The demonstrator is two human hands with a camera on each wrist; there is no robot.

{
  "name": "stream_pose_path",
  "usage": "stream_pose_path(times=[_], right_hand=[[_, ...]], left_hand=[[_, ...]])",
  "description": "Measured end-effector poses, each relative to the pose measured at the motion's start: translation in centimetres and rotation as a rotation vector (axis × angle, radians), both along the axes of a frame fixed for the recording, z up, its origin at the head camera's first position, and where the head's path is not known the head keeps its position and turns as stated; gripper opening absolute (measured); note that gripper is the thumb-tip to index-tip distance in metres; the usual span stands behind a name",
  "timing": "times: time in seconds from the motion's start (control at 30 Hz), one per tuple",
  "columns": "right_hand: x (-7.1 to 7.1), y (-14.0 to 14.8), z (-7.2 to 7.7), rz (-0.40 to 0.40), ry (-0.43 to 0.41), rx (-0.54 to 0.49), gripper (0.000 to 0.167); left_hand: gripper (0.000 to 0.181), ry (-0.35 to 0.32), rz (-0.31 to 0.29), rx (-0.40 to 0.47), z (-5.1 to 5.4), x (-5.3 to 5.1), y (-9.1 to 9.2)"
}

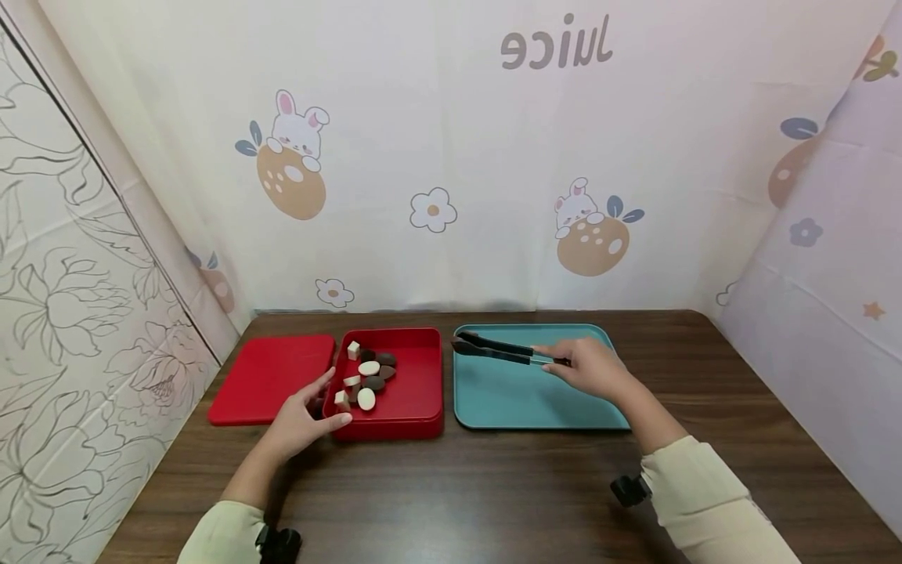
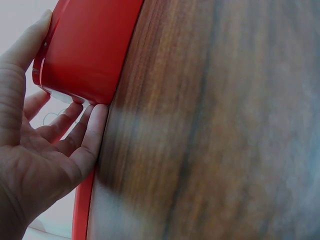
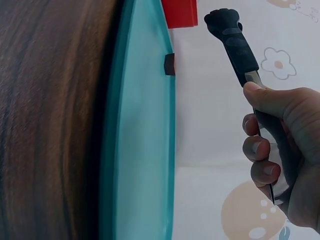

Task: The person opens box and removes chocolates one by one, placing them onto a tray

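Observation:
My left hand [image 1: 299, 419] holds the front left corner of a red box [image 1: 416, 384], its thumb on the front rim and the fingers on the left side. In the left wrist view the fingertips touch the box's lower wall. Inside the box, several white and dark brown chocolate-like pieces [image 1: 369, 367] lie toward the left. My right hand [image 1: 588, 366] grips a pair of black-and-metal tongs [image 1: 496, 348] above a teal tray [image 1: 535, 399]. The tongs point left, arms slightly apart. A small dark brown piece [image 3: 169, 64] lies at the tray's edge in the right wrist view.
A flat red lid [image 1: 271, 380] lies on the dark wooden table [image 1: 458, 493], left of the box. The tray stands just right of the box, with a narrow gap between. A printed curtain [image 1: 437, 141] hangs behind the table.

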State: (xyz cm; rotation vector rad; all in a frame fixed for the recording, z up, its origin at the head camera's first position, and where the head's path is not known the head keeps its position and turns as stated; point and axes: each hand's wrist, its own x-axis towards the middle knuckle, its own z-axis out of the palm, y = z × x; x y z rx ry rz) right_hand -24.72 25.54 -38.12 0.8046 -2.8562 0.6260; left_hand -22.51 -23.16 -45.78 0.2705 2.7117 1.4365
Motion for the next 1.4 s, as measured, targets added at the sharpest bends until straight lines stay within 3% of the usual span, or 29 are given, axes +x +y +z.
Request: stream_pose_path(times=[0.87,1.4], right_hand=[[0.2,0.6,-1.9,-0.083,-0.028,0.157,0.039],[0.5,0.7,-1.4,-0.068,-0.108,0.085,0.042]], left_hand=[[0.089,-0.014,0.003,0.010,0.1,0.1,0.1],[0.089,-0.015,-0.001,0.026,0.0,0.1,0.2]])
